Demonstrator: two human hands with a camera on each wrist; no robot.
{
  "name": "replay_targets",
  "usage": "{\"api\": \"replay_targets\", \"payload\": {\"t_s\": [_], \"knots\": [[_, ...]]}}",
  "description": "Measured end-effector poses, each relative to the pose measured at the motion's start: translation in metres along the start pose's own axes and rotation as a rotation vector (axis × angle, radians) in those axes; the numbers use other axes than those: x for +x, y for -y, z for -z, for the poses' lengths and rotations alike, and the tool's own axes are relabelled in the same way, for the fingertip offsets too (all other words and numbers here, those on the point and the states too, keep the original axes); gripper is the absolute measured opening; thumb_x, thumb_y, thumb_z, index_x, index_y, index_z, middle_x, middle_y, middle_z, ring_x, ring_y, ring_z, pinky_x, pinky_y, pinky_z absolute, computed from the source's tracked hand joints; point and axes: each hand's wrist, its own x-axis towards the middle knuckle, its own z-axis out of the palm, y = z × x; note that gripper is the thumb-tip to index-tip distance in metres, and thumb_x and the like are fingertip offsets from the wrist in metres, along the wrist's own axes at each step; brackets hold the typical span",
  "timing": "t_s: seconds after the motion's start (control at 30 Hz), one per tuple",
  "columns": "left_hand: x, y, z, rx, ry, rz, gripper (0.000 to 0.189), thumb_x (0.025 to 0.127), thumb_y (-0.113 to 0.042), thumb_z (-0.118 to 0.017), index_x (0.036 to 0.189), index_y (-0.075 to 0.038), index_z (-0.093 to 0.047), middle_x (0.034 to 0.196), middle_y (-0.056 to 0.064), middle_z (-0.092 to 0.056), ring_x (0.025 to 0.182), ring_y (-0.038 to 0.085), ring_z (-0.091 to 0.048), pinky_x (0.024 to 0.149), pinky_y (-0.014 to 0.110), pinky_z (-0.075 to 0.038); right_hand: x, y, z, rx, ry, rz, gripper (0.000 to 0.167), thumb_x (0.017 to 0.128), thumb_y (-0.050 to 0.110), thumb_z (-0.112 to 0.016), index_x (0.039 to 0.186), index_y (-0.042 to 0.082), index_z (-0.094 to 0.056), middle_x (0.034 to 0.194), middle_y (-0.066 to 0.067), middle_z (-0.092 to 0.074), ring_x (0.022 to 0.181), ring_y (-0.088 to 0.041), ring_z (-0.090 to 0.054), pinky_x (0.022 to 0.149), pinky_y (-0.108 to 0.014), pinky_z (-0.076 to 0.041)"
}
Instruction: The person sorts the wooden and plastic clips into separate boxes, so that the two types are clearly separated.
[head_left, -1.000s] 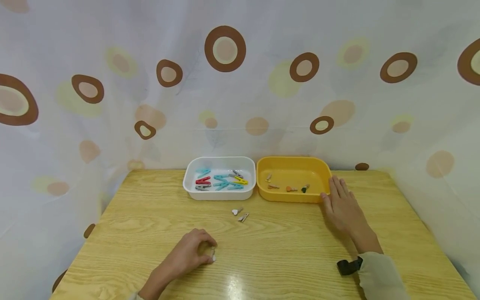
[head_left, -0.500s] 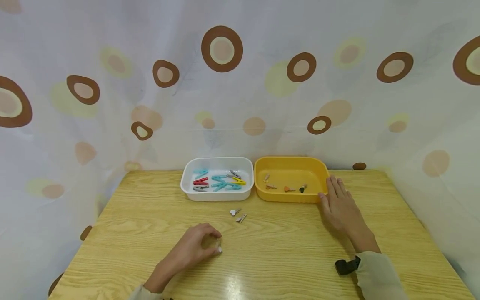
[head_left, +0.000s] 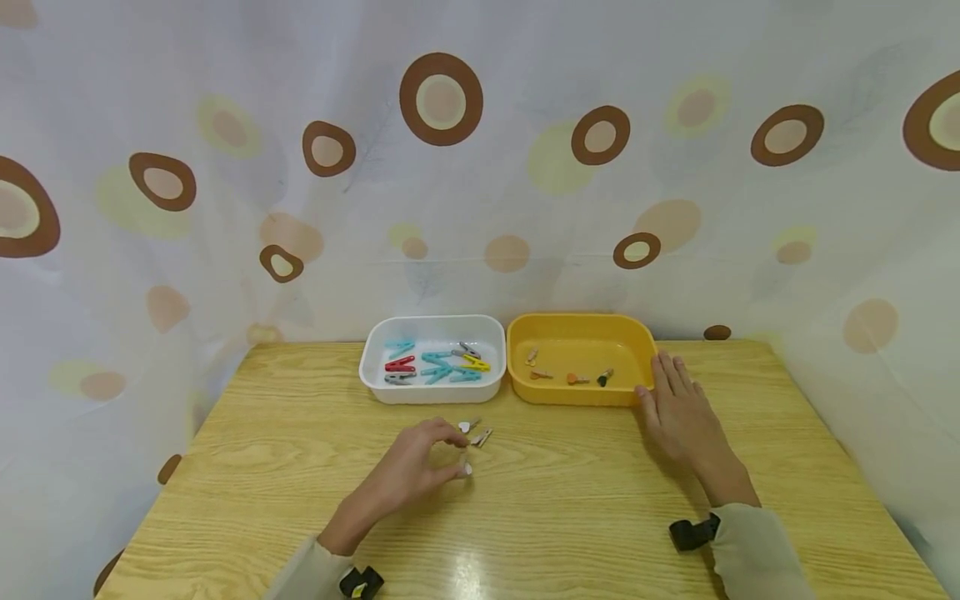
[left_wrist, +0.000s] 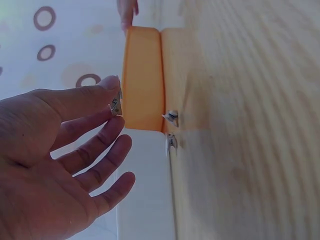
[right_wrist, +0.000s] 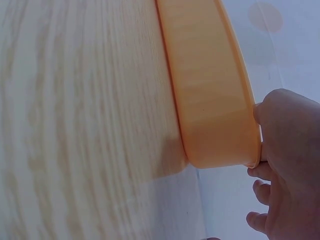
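Note:
My left hand [head_left: 411,467] pinches a small wooden clothespin with a white decoration [head_left: 467,468] between thumb and index finger; its other fingers are spread in the left wrist view. Just beyond on the table lie a mini clothespin with a white heart [head_left: 465,427] and another small clothespin [head_left: 482,437]. My right hand [head_left: 684,421] holds the right front corner of the yellow bin [head_left: 581,395], thumb at the rim and fingers along the outer side. Several small decorated clothespins lie inside this bin, including one with an orange top [head_left: 576,379] and one with a dark green top [head_left: 604,377].
A white bin [head_left: 431,393] stands against the yellow one on its left. It contains larger plastic clothespins, several blue, plus red [head_left: 401,364], yellow [head_left: 476,362] and grey ones. A patterned curtain [head_left: 510,192] hangs behind the wooden table [head_left: 570,517].
The left hand has moved forward and right with the clothespin, up to the two lying on the table. The right hand stays at the yellow bin. The head view has shifted slightly.

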Motion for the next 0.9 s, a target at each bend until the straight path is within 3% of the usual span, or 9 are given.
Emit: {"api": "replay_targets", "payload": {"t_s": [0.23,0.47,0.77,0.9], "knots": [[0.020,-0.006,-0.003,-0.033,-0.035,-0.001,0.029,0.086,-0.012,-0.084,0.112,-0.002,-0.074,0.109,0.005,-0.072,0.103,0.028,-0.068,0.093,0.051,-0.054,0.000,-0.001,-0.002,-0.003,0.002,0.000,0.070,0.114,0.039,-0.026,0.159,-0.011,-0.011,0.166,-0.032,-0.008,0.152,-0.051,-0.008,0.115,-0.072,-0.017],[0.044,-0.011,-0.008,-0.038,-0.057,0.003,0.027,0.089,-0.017,-0.083,0.113,-0.009,-0.075,0.112,0.001,-0.072,0.108,0.023,-0.066,0.097,0.047,-0.053,0.000,-0.001,-0.002,-0.006,-0.006,0.001,0.069,0.114,0.040,-0.025,0.159,-0.011,-0.012,0.166,-0.031,-0.008,0.152,-0.051,-0.008,0.115,-0.072,-0.018],[0.070,-0.018,-0.012,-0.074,-0.066,0.039,0.030,0.090,-0.017,-0.081,0.117,-0.007,-0.073,0.118,0.004,-0.071,0.115,0.023,-0.065,0.103,0.047,-0.050,0.001,0.001,-0.001,-0.014,-0.006,-0.006,0.069,0.113,0.040,-0.026,0.159,-0.011,-0.013,0.166,-0.032,-0.009,0.152,-0.051,-0.010,0.115,-0.072,-0.018],[0.081,-0.020,-0.014,-0.081,-0.092,0.027,0.031,0.091,-0.018,-0.081,0.118,-0.005,-0.073,0.117,0.005,-0.072,0.114,0.024,-0.065,0.103,0.047,-0.050,0.001,0.000,-0.002,-0.012,-0.003,-0.011,0.070,0.113,0.040,-0.026,0.159,-0.011,-0.013,0.166,-0.031,-0.009,0.152,-0.051,-0.009,0.115,-0.072,-0.017]]}}
